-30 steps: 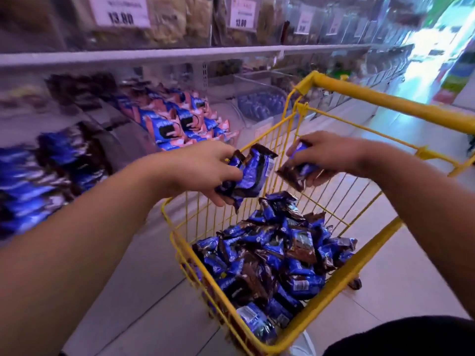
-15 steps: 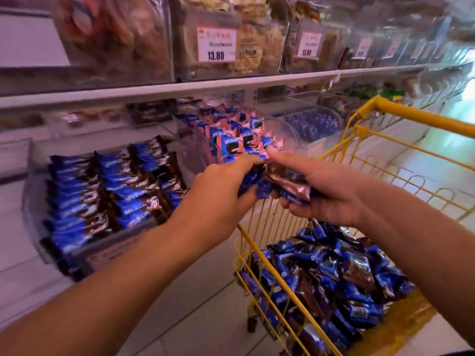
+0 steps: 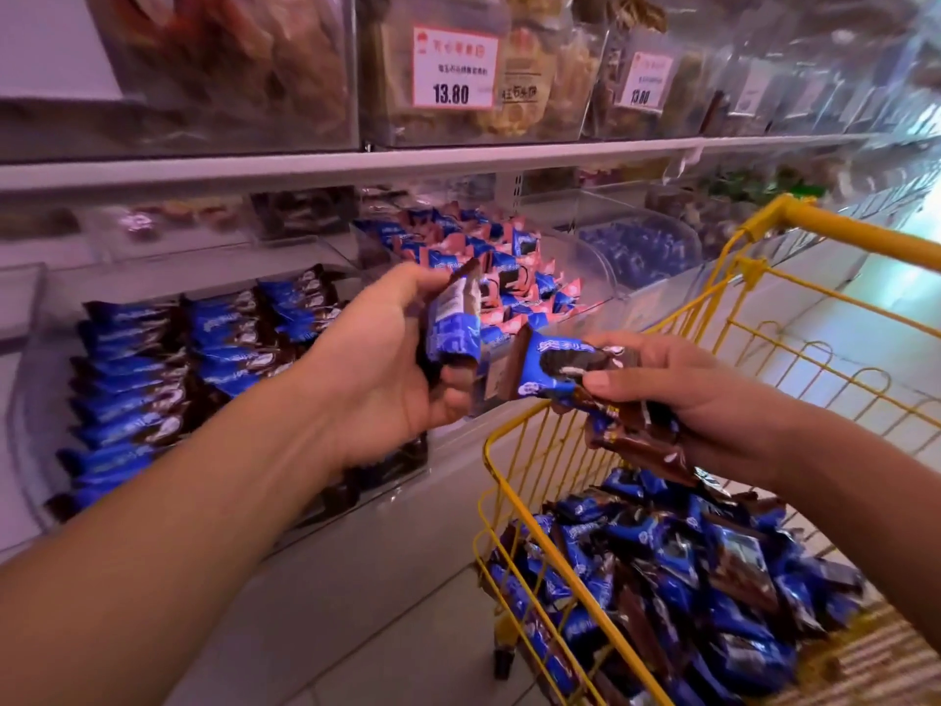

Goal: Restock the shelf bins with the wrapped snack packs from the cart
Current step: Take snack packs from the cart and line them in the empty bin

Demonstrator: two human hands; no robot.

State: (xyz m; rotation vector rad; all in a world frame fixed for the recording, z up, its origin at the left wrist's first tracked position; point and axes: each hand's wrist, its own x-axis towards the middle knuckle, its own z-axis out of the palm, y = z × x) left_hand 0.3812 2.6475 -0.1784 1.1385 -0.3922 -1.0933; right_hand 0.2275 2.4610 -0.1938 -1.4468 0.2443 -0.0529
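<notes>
A: Between our hands, what do we list?
B: Left hand (image 3: 387,369) clasps upright blue-and-brown wrapped snack packs (image 3: 454,318); right hand (image 3: 677,400) grips a bunch (image 3: 570,372) of the same.
A: Below the right hand?
B: Yellow wire cart (image 3: 514,481), a loose heap (image 3: 677,568) inside. Left of the left hand, a clear plastic shelf bin (image 3: 30,440), packs in rows.

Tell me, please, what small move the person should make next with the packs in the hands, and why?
Probably carry the left hand with its blue packs left and down to the bin of matching blue-and-brown packs. Both hands already hold packs above the cart, and that bin lies just beyond the left hand.
</notes>
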